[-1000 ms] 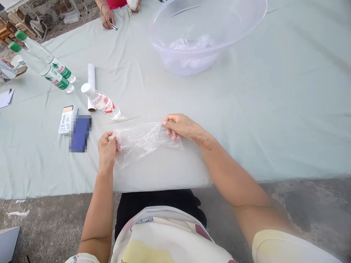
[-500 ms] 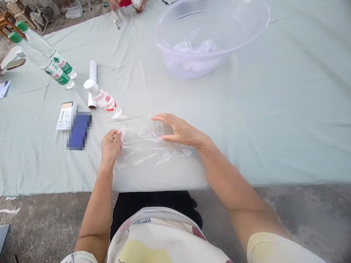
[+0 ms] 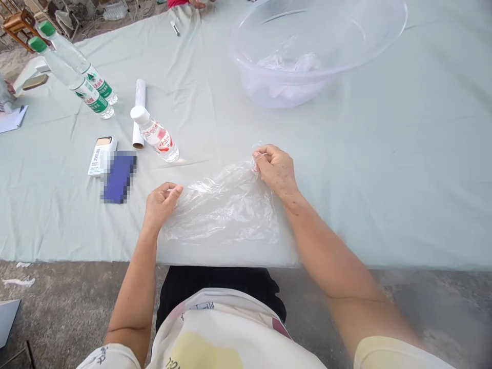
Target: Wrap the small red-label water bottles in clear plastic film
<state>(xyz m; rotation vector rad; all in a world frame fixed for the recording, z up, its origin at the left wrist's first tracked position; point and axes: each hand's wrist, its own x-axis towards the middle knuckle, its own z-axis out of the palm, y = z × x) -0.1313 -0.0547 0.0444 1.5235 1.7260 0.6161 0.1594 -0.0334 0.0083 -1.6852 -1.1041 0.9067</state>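
A thin, clear plastic bag [image 3: 226, 210] lies crinkled near the table's front edge, between my hands. My right hand [image 3: 274, 169] pinches its upper right corner and lifts it slightly. At the upper left end of the bag, my left hand [image 3: 162, 205] is closed, thumb against the fingers, gripping the film. Just beyond the bag stands a small water bottle [image 3: 159, 138] with a white cap and a red-and-white label. A large translucent basin [image 3: 284, 87] holding crumpled clear plastic sits farther back.
Left of the small bottle lie a roll of plastic film [image 3: 140, 115], a white box-like device [image 3: 100, 156] and a blurred blue object [image 3: 119, 178]. Two green-capped bottles [image 3: 90, 97] stand farther left. Another person's hand [image 3: 197, 4] shows at the far edge near a small cutter [image 3: 175, 28].
My right hand has gone from open fingers over the bag to pinching its corner, moving right. The bag is spread wider and its right side is raised. The view has shifted slightly.
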